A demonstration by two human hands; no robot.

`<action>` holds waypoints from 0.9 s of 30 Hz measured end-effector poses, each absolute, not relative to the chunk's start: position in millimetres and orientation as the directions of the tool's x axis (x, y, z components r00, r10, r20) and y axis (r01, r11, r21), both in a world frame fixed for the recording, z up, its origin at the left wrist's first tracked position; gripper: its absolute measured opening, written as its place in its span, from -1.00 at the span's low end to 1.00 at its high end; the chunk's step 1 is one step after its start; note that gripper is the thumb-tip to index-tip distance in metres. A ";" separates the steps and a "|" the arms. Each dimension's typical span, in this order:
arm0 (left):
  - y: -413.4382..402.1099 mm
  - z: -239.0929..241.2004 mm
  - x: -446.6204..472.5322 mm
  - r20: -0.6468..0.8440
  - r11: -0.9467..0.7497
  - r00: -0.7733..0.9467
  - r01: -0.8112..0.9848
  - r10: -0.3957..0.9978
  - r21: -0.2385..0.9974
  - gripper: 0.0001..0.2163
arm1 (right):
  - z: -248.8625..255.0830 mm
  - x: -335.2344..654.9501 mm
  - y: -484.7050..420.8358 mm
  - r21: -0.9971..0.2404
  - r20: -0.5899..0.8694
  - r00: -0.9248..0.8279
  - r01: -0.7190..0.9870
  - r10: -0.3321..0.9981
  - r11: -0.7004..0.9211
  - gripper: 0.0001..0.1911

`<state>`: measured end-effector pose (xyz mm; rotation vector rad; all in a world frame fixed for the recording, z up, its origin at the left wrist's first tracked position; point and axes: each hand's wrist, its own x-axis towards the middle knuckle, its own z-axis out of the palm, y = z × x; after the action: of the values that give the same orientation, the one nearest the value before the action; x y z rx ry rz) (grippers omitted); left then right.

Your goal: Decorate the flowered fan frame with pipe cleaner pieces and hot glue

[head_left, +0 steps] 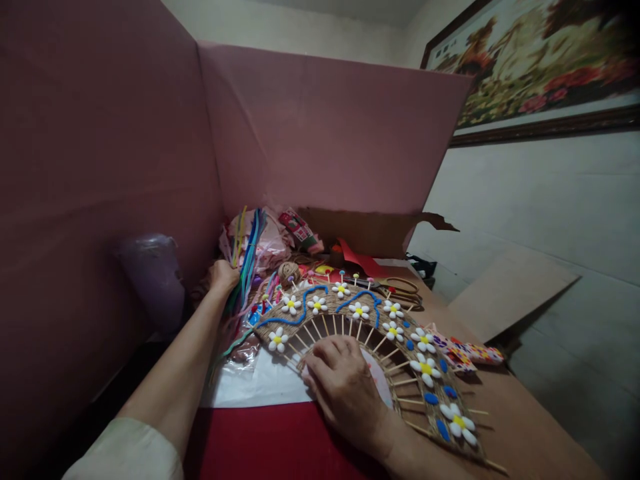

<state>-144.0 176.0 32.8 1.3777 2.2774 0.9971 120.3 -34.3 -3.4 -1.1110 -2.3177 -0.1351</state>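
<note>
Grasping pipe cleaners left of centre, the left hand kept a clenched grip; the right hand lay released, fingers spread, on the fan at lower centre.

Dim indoor light, perhaps from above right; deep shadow along the left, corners vignetted, wide-angle bending at soft edges.

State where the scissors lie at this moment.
In the head view the scissors lie right of centre on the table, just behind the woven fan, near the red paper.
</note>
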 end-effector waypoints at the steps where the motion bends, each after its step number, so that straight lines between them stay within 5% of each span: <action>1: 177.3 32.5 -143.8 0.084 0.302 -0.502 0.637 0.861 0.709 -0.68 | -3.2 120.3 -34.3 -0.146 0.525 -0.499 0.746 0.690 0.650 -0.88; 12: 174.7 36.0 -138.0 0.078 0.172 -0.536 0.400 0.841 0.900 -0.69 | -3.3 120.0 -34.8 -0.137 0.520 -0.499 0.753 0.693 0.644 -0.88; 21: 167.1 68.2 -133.7 0.270 -0.081 -0.555 0.341 0.787 0.937 -0.98 | -4.0 120.8 -34.5 -0.135 0.523 -0.500 0.751 0.690 0.646 -0.89; 27: 156.5 98.5 -129.0 0.374 -0.274 -0.530 0.259 0.761 0.926 -0.94 | -3.4 121.2 -34.7 -0.118 0.529 -0.504 0.753 0.683 0.648 -0.89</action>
<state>-129.0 156.5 98.5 1.2536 1.6078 1.8607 121.2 -34.7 -3.4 -1.1150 -2.3247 -0.1707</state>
